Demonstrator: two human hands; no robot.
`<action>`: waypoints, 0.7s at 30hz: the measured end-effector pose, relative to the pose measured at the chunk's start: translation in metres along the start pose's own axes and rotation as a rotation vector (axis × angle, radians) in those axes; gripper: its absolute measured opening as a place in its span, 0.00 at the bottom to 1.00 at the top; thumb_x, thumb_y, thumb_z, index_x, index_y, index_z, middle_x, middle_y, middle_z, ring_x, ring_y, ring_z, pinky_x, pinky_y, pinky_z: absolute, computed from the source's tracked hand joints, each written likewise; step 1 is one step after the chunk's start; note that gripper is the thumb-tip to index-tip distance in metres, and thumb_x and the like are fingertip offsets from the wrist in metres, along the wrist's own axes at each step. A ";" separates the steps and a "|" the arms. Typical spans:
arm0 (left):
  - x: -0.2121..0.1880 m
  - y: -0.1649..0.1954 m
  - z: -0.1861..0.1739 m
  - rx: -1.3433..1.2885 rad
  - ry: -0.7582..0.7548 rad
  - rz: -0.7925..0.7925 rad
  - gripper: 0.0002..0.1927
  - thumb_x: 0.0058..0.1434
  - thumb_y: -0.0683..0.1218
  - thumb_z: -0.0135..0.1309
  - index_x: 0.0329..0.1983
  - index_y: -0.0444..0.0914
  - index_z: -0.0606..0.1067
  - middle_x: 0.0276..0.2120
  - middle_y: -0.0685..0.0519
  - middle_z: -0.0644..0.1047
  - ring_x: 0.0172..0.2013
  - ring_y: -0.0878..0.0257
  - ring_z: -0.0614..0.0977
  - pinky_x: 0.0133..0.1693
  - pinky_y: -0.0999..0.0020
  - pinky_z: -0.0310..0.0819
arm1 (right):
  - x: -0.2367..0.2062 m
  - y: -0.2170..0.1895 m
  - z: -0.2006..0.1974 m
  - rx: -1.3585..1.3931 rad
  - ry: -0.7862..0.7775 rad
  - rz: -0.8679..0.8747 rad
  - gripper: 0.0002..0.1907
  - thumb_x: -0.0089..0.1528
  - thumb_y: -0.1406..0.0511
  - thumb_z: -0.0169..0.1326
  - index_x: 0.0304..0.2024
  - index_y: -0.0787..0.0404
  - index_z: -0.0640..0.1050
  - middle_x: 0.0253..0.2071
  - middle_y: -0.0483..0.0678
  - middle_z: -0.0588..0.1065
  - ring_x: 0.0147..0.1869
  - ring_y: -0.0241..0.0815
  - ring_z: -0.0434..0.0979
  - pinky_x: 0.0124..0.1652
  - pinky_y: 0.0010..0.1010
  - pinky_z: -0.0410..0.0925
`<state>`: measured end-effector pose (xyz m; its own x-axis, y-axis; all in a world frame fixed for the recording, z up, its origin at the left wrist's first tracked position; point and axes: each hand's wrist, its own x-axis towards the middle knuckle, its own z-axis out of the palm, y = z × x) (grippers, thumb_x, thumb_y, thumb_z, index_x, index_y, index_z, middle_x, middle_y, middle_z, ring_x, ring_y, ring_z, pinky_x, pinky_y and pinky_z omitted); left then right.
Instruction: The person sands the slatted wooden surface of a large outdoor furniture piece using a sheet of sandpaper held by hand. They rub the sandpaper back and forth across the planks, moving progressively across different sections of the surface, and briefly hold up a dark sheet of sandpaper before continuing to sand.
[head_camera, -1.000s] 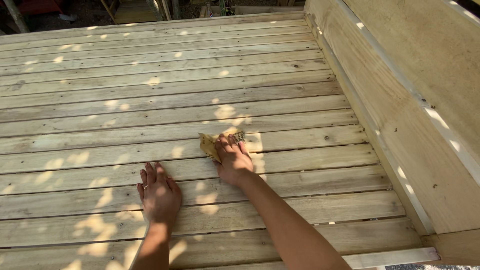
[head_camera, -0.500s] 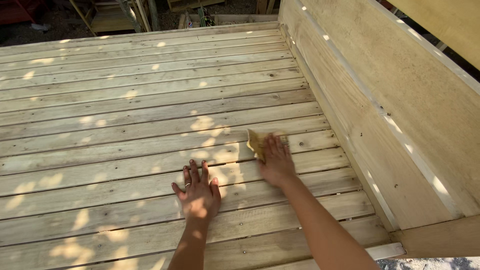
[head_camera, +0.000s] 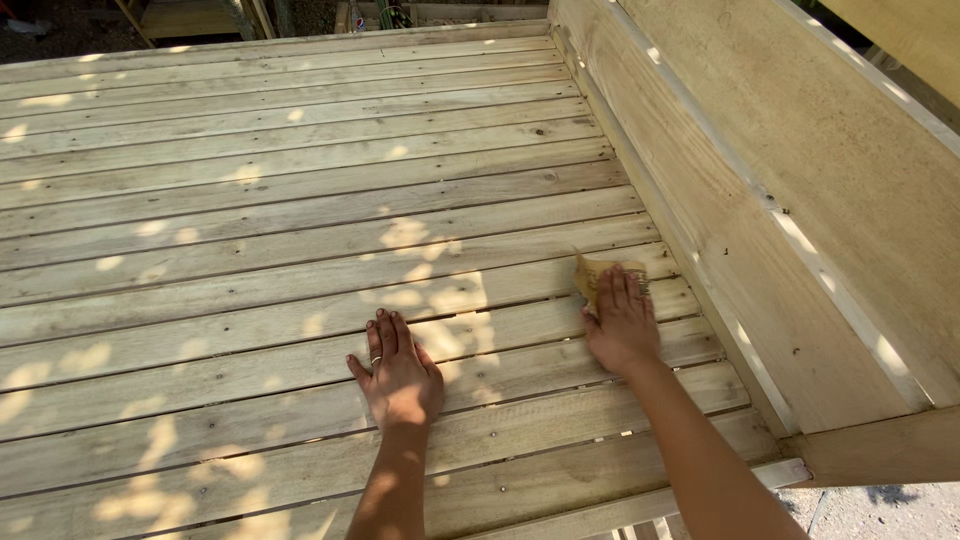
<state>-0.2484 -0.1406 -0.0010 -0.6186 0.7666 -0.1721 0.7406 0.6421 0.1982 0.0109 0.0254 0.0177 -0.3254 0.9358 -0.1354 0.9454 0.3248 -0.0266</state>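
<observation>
Pale wooden deck boards run across the view, dappled with patches of sunlight, with narrow gaps between the planks and small screw heads along them. Toward the lower middle, the left hand lies palm-down on the boards, its fingers stretched out flat and close together, gripping nothing; a ring shows on one of them. Well apart to the right, the right hand presses flat on a tan piece of sandpaper, which lies on a plank near the deck's right edge. Its fingers are extended over the sheet rather than curled around it, so the sheet is pinned under the hand against the wood, with its far corner sticking out beyond the fingertips. Just right of that hand, a raised wooden side wall of broad planks slopes along the deck's edge. At the lower right corner, gravelly ground shows beyond the deck.
</observation>
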 end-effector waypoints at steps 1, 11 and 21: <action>0.000 0.001 -0.002 -0.002 0.011 0.010 0.34 0.69 0.54 0.26 0.78 0.44 0.42 0.78 0.56 0.40 0.75 0.60 0.41 0.70 0.42 0.33 | -0.010 -0.043 0.012 -0.018 -0.055 -0.094 0.42 0.68 0.47 0.35 0.77 0.54 0.39 0.81 0.47 0.35 0.83 0.46 0.29 0.74 0.42 0.34; -0.002 0.002 -0.005 -0.005 -0.016 0.012 0.33 0.71 0.54 0.23 0.78 0.44 0.42 0.78 0.56 0.40 0.76 0.60 0.40 0.71 0.43 0.31 | -0.044 0.040 -0.020 0.014 -0.021 -0.057 0.37 0.69 0.48 0.27 0.77 0.46 0.38 0.81 0.39 0.37 0.83 0.39 0.32 0.74 0.38 0.37; -0.001 -0.002 -0.006 -0.034 0.005 0.028 0.34 0.68 0.53 0.28 0.78 0.44 0.44 0.78 0.57 0.41 0.76 0.61 0.41 0.71 0.45 0.31 | -0.076 -0.080 0.048 0.055 -0.193 -0.428 0.34 0.71 0.50 0.32 0.78 0.44 0.42 0.82 0.37 0.39 0.85 0.39 0.33 0.77 0.38 0.34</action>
<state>-0.2506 -0.1428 0.0047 -0.5990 0.7844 -0.1611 0.7484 0.6199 0.2359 -0.0391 -0.0778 -0.0172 -0.6817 0.6748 -0.2827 0.7281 0.6634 -0.1724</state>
